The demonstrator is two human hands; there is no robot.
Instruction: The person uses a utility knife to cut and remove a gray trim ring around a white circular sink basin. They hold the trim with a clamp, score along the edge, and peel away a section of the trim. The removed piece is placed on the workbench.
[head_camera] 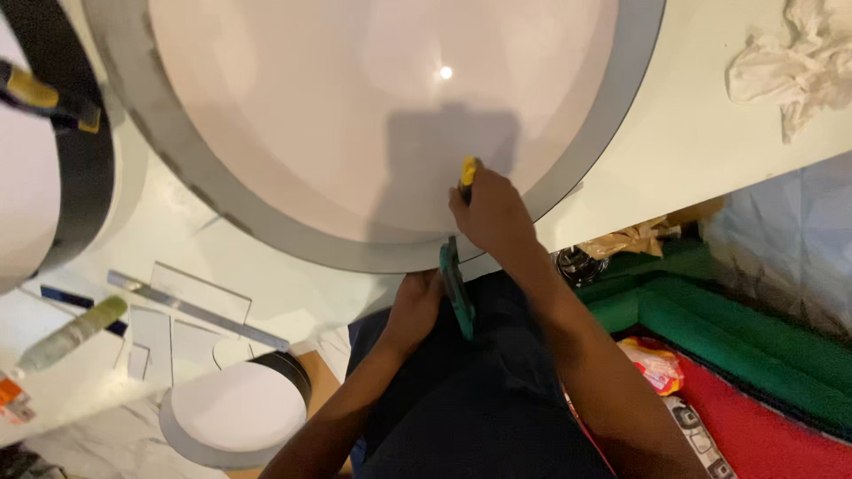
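A soft plastic package (655, 364) in red, yellow and orange lies on the red floor mat (763, 439) at the lower right, near the green padded roll (737, 341). Just below it lies a flat white package (697, 435) with dark marks, partly hidden by the person's arm. At the far left edge of the worktop (701, 142), a small orange and white label (12, 396) sits on an object that is cut off by the picture edge.

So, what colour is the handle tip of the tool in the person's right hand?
Yellow: the tool's handle tip above the right hand, seen in the head view.
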